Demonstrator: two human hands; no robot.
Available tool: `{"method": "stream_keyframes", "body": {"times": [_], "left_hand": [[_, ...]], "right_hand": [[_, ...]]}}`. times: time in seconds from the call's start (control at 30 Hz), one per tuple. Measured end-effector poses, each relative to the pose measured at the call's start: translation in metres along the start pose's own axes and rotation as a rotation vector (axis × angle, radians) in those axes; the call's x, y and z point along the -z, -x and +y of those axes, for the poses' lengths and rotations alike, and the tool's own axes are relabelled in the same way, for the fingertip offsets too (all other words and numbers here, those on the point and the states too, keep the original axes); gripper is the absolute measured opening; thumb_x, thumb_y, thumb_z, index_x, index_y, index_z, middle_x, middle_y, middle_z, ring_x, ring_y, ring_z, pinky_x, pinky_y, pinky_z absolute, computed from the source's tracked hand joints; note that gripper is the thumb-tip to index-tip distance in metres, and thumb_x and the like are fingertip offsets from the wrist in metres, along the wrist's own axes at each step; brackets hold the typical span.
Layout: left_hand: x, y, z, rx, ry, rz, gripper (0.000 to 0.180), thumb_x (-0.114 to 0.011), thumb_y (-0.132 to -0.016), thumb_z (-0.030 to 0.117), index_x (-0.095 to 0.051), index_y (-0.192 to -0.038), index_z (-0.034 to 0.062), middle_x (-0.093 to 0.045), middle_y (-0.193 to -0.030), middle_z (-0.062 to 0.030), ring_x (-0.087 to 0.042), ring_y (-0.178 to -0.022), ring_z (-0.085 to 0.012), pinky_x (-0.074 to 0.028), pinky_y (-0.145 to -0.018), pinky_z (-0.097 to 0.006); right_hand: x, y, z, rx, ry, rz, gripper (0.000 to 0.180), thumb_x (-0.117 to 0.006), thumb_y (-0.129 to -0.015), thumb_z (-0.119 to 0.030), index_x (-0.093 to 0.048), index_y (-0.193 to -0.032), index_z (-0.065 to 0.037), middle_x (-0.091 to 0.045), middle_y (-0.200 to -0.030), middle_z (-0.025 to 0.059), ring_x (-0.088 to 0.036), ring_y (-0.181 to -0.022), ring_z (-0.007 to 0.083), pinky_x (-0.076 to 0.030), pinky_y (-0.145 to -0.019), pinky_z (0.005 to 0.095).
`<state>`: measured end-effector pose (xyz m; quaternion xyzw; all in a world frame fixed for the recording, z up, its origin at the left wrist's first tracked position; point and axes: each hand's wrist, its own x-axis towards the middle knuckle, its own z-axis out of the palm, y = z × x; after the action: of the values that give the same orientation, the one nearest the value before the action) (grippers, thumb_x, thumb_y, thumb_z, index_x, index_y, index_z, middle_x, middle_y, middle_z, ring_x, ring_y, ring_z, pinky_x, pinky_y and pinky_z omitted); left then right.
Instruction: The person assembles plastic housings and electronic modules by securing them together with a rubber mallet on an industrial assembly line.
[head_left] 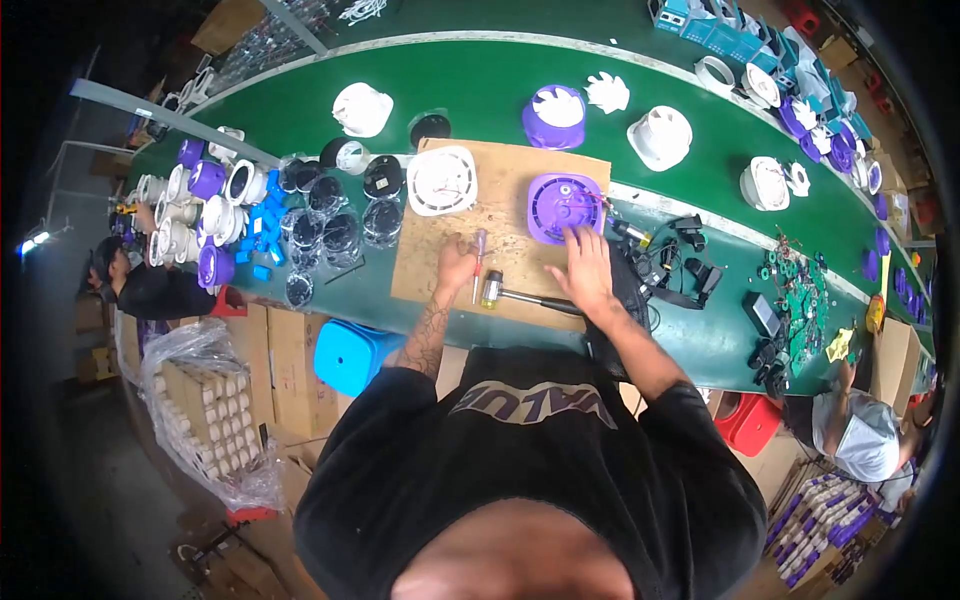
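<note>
My left hand (457, 262) rests on the cardboard sheet (425, 240) with its fingers curled; what they hold, if anything, is hidden. Right beside its fingertips lies a screwdriver (479, 262) with a clear and red handle. My right hand (588, 268) is open, its fingers spread and the tips at the near edge of a purple round-cornered plastic housing (565, 207). Below the hands a hammer (493, 289) lies across the sheet, its dark handle pointing to the right. A white housing (442, 181) with wires inside sits at the sheet's far left.
Black round parts in clear bags (325, 195) and blue pieces (262, 225) crowd the left. Black adapters with cables (690, 270) and green circuit boards (795, 310) lie right. Across the green conveyor (450, 80) stand white and purple fan parts. Other people work at both sides.
</note>
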<state>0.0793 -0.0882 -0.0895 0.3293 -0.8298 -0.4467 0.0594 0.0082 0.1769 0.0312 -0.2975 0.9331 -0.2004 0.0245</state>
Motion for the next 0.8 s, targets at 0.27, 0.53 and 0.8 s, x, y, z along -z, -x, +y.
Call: {"method": "stream_keyframes", "body": {"times": [0.27,0.53,0.8], "left_hand": [[-0.071,0.010,0.060,-0.336,0.231,-0.385,0.062,-0.063,-0.086,0.009,-0.036,-0.141,0.0016,-0.049,-0.135,-0.0204,-0.048,-0.124,-0.0289,-0.043,-0.098,-0.037],[-0.058,0.015,0.141,-0.497,0.201,-0.249,0.051,-0.061,-0.086,0.011,-0.044,-0.134,0.0036,-0.054,-0.128,-0.0180,-0.053,-0.118,-0.0313,-0.045,-0.095,-0.036],[-0.015,-0.006,0.198,-0.886,-0.047,-0.604,0.022,-0.059,-0.084,0.007,-0.056,-0.103,-0.0011,-0.057,-0.100,-0.0157,-0.059,-0.097,-0.0343,-0.050,-0.081,-0.038]], "right_hand": [[-0.035,-0.055,0.035,0.055,0.295,-0.095,0.055,-0.071,-0.076,-0.028,-0.054,-0.121,-0.001,-0.053,-0.117,0.0153,-0.047,-0.116,0.0311,-0.019,-0.113,0.0501],[0.042,-0.055,0.065,-0.116,-0.243,0.069,0.051,-0.078,-0.072,-0.030,-0.062,-0.104,0.006,-0.061,-0.101,0.0226,-0.056,-0.099,0.0384,-0.044,-0.089,0.0436],[0.081,-0.051,0.065,-0.198,-0.458,-0.008,0.041,-0.075,-0.068,-0.034,-0.067,-0.085,0.002,-0.065,-0.074,0.0202,-0.066,-0.070,0.0334,-0.051,-0.066,0.0413]]}}
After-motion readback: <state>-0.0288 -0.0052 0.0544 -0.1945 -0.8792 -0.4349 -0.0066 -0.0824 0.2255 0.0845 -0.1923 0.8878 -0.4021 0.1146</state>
